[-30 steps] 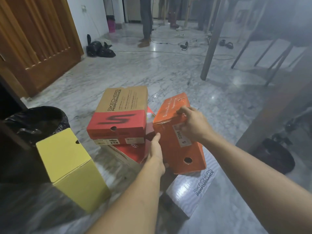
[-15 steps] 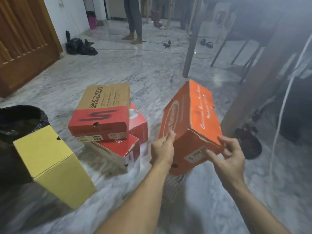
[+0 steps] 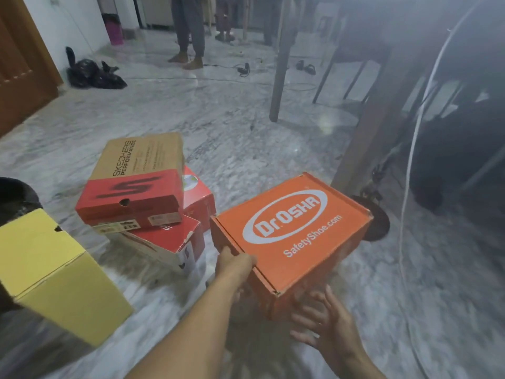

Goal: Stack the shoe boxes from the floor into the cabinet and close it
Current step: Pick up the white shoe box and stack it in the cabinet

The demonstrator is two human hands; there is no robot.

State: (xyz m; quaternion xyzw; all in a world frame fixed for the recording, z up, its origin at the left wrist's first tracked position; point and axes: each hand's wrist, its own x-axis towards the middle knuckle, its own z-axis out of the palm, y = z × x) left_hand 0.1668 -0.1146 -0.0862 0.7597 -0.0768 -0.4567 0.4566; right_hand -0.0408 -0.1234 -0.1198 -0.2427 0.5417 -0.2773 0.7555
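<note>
An orange shoe box (image 3: 293, 236) with a white oval logo on its lid is held above the floor, lid up. My left hand (image 3: 235, 265) grips its near left edge. My right hand (image 3: 325, 324) supports its near end from below, fingers spread against the side. To the left a brown-and-red shoe box (image 3: 136, 184) lies on top of two red-and-white shoe boxes (image 3: 169, 242). A yellow box (image 3: 54, 277) stands at the far left. No cabinet is in view.
The floor is grey marble (image 3: 218, 127). A black bag-lined bin (image 3: 16, 198) sits at the left edge. A wooden door (image 3: 19, 72) is at the upper left. Table and chair legs (image 3: 281, 64) stand behind, a person's legs (image 3: 191, 31) further back, a white cable (image 3: 412, 160) on the right.
The orange box has been turned from standing on its end to lying flat with the logo lid up. My right hand slid from its end to beneath it; the view shifted right.
</note>
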